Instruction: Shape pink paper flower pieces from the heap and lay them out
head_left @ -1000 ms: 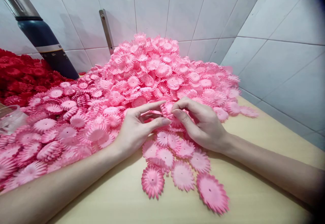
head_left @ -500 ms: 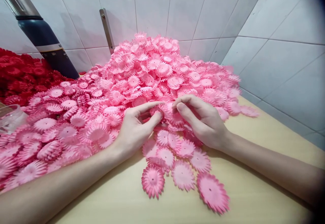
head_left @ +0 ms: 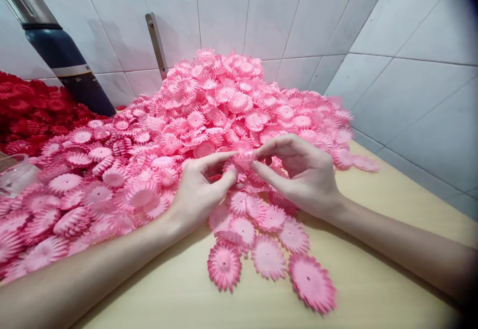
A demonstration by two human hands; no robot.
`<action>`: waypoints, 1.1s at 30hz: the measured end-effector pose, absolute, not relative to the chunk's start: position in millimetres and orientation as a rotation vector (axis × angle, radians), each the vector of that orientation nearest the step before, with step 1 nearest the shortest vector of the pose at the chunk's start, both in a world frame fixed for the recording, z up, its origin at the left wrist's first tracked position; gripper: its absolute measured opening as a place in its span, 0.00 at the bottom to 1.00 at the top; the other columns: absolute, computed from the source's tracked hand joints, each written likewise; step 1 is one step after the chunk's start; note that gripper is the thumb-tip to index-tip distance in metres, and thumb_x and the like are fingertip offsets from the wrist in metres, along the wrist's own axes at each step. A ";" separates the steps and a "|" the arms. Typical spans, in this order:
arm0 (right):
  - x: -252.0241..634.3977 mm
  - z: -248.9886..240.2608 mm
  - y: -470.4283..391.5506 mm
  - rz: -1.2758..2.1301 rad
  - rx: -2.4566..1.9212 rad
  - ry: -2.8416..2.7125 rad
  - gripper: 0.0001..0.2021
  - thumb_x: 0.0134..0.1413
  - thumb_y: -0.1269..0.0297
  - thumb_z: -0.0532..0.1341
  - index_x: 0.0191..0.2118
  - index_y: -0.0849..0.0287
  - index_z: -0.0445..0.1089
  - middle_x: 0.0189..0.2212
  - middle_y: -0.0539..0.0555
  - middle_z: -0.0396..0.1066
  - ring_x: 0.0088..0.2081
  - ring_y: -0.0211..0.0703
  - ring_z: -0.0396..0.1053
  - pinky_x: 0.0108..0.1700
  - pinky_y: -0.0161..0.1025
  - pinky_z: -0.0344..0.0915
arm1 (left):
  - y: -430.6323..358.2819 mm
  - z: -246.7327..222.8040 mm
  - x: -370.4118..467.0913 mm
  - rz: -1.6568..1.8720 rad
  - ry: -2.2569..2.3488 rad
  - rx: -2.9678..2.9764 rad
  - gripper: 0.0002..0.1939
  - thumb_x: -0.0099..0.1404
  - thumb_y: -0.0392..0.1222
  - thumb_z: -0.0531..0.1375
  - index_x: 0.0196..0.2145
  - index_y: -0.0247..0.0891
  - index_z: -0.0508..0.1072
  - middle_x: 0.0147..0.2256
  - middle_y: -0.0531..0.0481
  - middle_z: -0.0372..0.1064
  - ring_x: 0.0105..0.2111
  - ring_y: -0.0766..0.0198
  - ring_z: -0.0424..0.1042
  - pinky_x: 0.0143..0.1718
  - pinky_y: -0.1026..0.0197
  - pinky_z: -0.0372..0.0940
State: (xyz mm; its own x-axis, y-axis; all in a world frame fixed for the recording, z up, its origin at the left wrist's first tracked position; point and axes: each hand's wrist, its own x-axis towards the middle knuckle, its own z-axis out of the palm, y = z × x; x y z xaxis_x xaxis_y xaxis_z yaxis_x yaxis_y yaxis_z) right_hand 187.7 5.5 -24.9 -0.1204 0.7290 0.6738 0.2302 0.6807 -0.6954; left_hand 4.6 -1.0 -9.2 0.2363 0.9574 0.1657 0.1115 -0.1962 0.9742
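My left hand [head_left: 201, 187] pinches a pink paper flower [head_left: 243, 161] between thumb and fingertips, just in front of a large heap of pink flowers [head_left: 226, 95]. From the other side, my right hand [head_left: 306, 177] has its thumb and index finger closed at that flower's right edge. Whether more than one layer is between the fingers, I cannot tell. Below the hands, several loose flowers with fringed edges and small centre holes lie on the table, the nearest a darker-edged pink flower [head_left: 312, 281].
A dark blue bottle [head_left: 70, 55] with a steel cap stands at the back left, beside a heap of red flowers [head_left: 30, 107]. A clear plastic container [head_left: 17, 177] sits at the left edge. White tiled walls [head_left: 224, 10] bound the pale wooden table [head_left: 373, 209] behind and on the right.
My right hand has shifted slightly, its fingertips now meeting the flower's edge at the left hand. The left hand has barely moved, and the loose flowers lie as before.
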 end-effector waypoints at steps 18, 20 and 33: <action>186.0 -17.1 4.3 0.797 -0.850 -1.569 0.12 0.40 0.71 0.73 0.29 0.58 0.68 0.26 0.49 0.74 0.28 0.37 0.73 0.30 0.34 0.71 | 0.9 -8.5 7.0 1.118 1.021 1.576 0.09 0.59 0.42 0.65 0.34 0.35 0.72 0.33 0.51 0.72 0.31 0.66 0.74 0.32 0.65 0.70; 186.3 -17.2 3.9 0.802 -0.856 -1.560 0.13 0.40 0.70 0.73 0.29 0.57 0.68 0.27 0.49 0.75 0.29 0.37 0.73 0.30 0.34 0.71 | 0.4 -8.6 6.8 1.106 1.014 1.583 0.09 0.59 0.43 0.65 0.34 0.34 0.74 0.33 0.50 0.74 0.33 0.64 0.75 0.35 0.64 0.70; 186.5 -18.5 4.2 0.845 -0.815 -1.642 0.13 0.41 0.62 0.73 0.31 0.55 0.69 0.29 0.50 0.74 0.30 0.40 0.71 0.31 0.40 0.69 | 3.0 -8.5 6.4 1.022 1.096 1.861 0.08 0.65 0.38 0.59 0.31 0.33 0.75 0.30 0.50 0.74 0.30 0.67 0.70 0.34 0.65 0.64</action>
State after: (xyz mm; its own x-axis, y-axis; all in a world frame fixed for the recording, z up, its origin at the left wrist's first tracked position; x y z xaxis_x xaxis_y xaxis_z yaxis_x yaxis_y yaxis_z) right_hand 186.5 4.2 -18.5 -0.1990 0.8482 0.4910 0.0934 0.5151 -0.8520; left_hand 6.4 3.0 -8.5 0.3196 0.9104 0.2627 0.3260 -0.3660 0.8717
